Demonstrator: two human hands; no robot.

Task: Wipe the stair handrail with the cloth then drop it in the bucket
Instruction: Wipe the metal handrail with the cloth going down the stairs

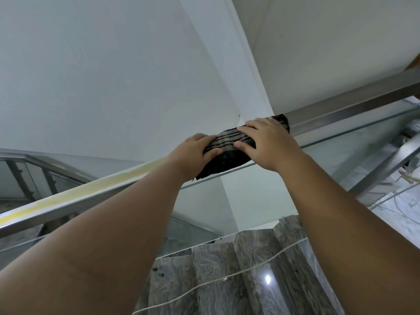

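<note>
A square steel handrail [354,103] slopes up from lower left to upper right, with a yellowish streak along its lower stretch. A dark cloth [229,151] with pale stripes is draped over the rail near the middle. My left hand [195,153] presses on the cloth's lower end, thumb under its edge. My right hand [266,142] lies flat over the upper end, fingers spread across the rail. Both hands grip the cloth against the handrail. No bucket is in view.
A glass panel [341,142] hangs under the rail. Grey marble steps [227,273] descend below, with a thin white cord running across them. A second steel railing [34,164] stands at far left. White walls rise behind.
</note>
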